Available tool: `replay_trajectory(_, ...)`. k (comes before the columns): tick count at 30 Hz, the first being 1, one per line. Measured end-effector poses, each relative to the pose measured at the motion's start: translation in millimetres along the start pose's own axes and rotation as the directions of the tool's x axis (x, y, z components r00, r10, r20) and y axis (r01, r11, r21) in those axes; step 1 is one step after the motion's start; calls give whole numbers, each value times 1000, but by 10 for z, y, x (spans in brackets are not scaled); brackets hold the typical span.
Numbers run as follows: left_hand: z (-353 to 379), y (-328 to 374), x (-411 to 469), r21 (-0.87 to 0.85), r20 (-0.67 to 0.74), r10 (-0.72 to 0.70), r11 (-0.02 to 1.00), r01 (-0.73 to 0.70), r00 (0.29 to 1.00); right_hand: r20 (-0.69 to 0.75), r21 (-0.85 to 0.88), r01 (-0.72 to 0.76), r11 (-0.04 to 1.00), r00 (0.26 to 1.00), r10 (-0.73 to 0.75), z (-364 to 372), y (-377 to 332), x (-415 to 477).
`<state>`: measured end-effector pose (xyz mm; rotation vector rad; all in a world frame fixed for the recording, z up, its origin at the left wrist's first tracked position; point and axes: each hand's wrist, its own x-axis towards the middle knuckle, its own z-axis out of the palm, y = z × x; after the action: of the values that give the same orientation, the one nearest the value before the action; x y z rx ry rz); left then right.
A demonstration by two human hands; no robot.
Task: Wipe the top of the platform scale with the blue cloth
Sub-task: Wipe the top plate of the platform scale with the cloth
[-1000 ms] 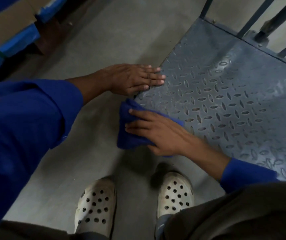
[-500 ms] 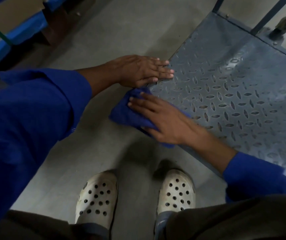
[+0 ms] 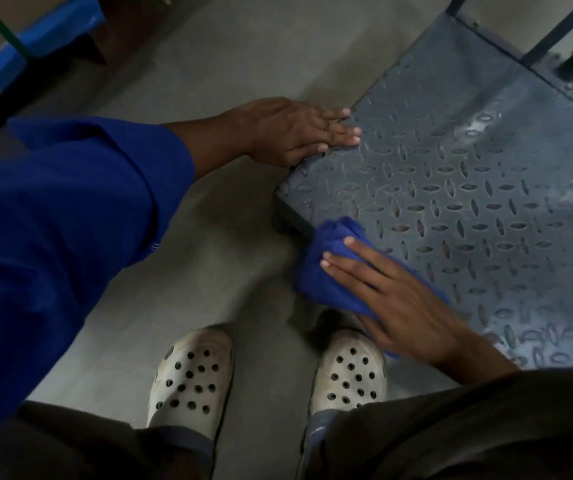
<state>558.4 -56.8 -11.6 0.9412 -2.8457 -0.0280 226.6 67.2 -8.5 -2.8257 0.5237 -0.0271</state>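
The platform scale (image 3: 468,188) is a grey steel plate with a raised diamond tread, filling the right side of the head view. My left hand (image 3: 299,131) lies flat on its left edge, fingers straight and together. The blue cloth (image 3: 323,268) is bunched on the near edge of the plate, close to the front-left corner. My right hand (image 3: 389,296) presses flat on top of the cloth with straight fingers, and part of the cloth is hidden under the palm.
Grey concrete floor (image 3: 209,237) lies left of the scale. My two white perforated clogs (image 3: 191,379) stand just in front of its near edge. A blue pallet or rack (image 3: 32,36) is at the top left. Dark metal rails (image 3: 555,32) rise at the scale's far side.
My right hand has slid the cloth from beside my left hand toward me along the plate's near edge. The left hand keeps its place on the left edge.
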Motion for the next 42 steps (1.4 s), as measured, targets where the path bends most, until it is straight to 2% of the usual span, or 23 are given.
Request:
replay_trajectory(3, -5, -3, 3, 17, 32, -20, 1000, 20, 999, 42, -11, -28, 1000, 999, 28, -6, -52, 117)
replay_trajectory(8, -139, -94, 67, 139, 157, 29, 989, -51, 987, -17, -12, 50, 999, 999, -50, -1, -68, 1148)
replay_trajectory(11, -137, -66, 60, 161, 166, -10, 987, -17, 986, -14, -31, 59, 998, 998, -59, -5, -76, 1458)
replay_trajectory(14, -123, -18, 55, 181, 163, -58, 983, 27, 985, -9, -45, 50, 998, 999, -50, -11, -114, 1312)
replay_trajectory(18, -136, 33, 50, 226, 151, -84, 973, 48, 985, -8, -51, -4, 999, 1000, 4, 37, -125, 701)
replay_trajectory(22, -124, 78, 28, 186, 122, -106, 979, 82, 987, 100, -58, -92, 994, 990, 97, 14, -152, 71)
replay_trajectory(26, -116, 93, 20, 166, 121, -124, 981, 103, 985, 52, -46, -80, 996, 995, 83, 43, -174, 427)
replay_trajectory(30, -172, 102, 52, 216, 156, -124, 972, 89, 980, 3, -57, 21, 998, 1000, -21, 27, -115, 1193)
replay_trajectory(33, -178, 123, 19, 228, 144, -133, 969, 98, 981, -9, -92, 19, 996, 1000, -20, 41, -120, 1202)
replay_trajectory(35, -145, 201, 28, 214, 95, -149, 969, 126, 984, -31, -151, -39, 988, 999, 34, 74, -135, 855)
replay_trajectory(38, -18, 416, 131, 132, -32, -200, 970, 202, 979, -108, -196, -208, 958, 976, 190, 146, -221, 146)
replay_trajectory(40, 59, 561, 234, 78, -78, -273, 957, 279, 959, -182, -181, -362, 915, 926, 330, 215, -242, -312)
replay_trajectory(42, 113, 724, 401, 39, -74, -331, 941, 335, 941, -256, -180, -533, 827, 837, 483, 282, -220, -704)
